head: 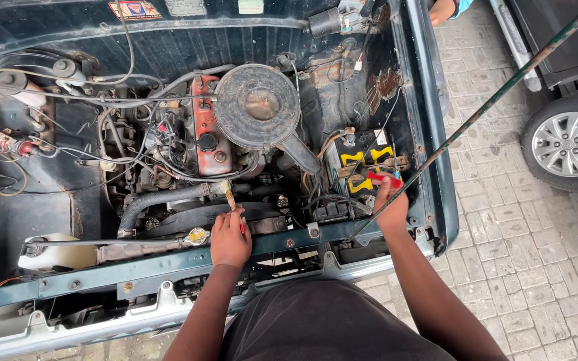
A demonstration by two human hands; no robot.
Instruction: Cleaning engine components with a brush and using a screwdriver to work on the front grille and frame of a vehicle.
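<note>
While the left hand (229,239) leans over the engine, its fingers close around a small brush (230,199) with a red handle. Its long stick points up, away from the fingers, toward the black hose (162,200). Off to the side, the right hand (389,208) grips a red-handled tool (385,178) by the battery (362,167).
</note>
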